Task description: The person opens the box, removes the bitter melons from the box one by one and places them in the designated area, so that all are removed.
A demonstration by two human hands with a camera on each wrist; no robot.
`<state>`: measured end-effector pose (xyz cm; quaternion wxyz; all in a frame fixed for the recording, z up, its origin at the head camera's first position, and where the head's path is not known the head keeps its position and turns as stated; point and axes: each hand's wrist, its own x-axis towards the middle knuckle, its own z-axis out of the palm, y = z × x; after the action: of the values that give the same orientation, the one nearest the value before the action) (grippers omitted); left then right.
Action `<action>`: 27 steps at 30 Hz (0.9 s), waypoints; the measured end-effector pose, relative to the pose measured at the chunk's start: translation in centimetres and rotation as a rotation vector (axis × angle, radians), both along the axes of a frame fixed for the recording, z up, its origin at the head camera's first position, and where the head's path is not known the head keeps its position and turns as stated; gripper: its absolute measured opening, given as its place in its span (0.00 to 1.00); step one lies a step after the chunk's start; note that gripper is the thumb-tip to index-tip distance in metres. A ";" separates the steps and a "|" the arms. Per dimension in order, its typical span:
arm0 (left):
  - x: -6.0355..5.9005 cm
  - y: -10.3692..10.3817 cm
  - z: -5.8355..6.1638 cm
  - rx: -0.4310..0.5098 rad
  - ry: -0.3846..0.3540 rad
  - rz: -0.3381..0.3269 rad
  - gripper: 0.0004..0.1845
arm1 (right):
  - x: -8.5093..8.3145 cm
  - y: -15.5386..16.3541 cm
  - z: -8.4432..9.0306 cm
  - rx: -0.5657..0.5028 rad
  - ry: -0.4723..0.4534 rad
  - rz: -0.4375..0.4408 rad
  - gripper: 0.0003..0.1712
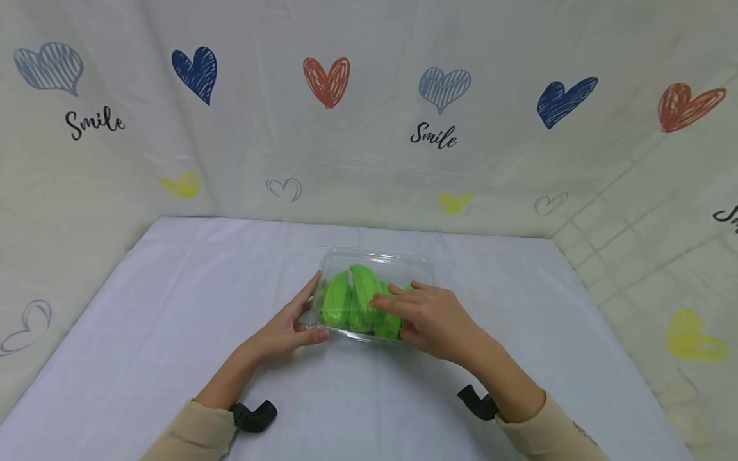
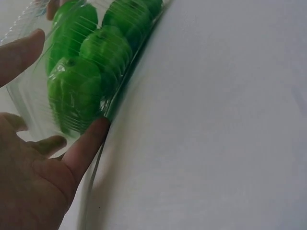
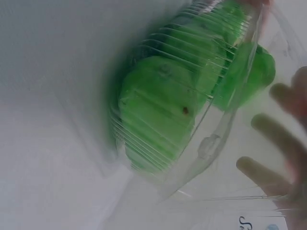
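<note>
Box [image 1: 359, 335] near cloth's [image 1: 346, 403] far edge, room left and right; left hand [image 1: 289, 328] spread, touching it; right hand [image 1: 436, 320] above, fingers apart

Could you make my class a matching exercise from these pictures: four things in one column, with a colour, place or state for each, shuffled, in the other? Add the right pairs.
Column 1
1. Plastic box
2. Objects inside
3. Left hand
4. Left sleeve

Column 2
A. beige
B. at the left end of the plastic box
C. clear and see-through
D. bright green

Right pairs: 1-C, 2-D, 3-B, 4-A
</note>
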<state>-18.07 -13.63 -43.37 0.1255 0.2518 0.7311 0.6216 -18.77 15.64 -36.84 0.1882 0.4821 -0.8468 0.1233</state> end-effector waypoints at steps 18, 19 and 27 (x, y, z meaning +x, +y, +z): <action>-0.9 -0.2 -1.5 -0.021 -0.044 0.088 0.59 | -1.0 1.8 1.8 -0.156 -0.093 0.038 0.36; -1.0 -0.4 -1.7 -0.030 -0.040 0.099 0.58 | -1.1 1.8 1.8 -0.164 -0.087 0.045 0.35; -1.4 -1.1 -2.5 0.080 -0.201 0.049 0.45 | -2.1 1.8 2.0 -0.217 -0.016 0.082 0.33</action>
<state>-19.47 -14.74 -45.92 0.1727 0.1753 0.6953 0.6753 -20.87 17.42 -34.87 0.2275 0.4920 -0.8095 0.2258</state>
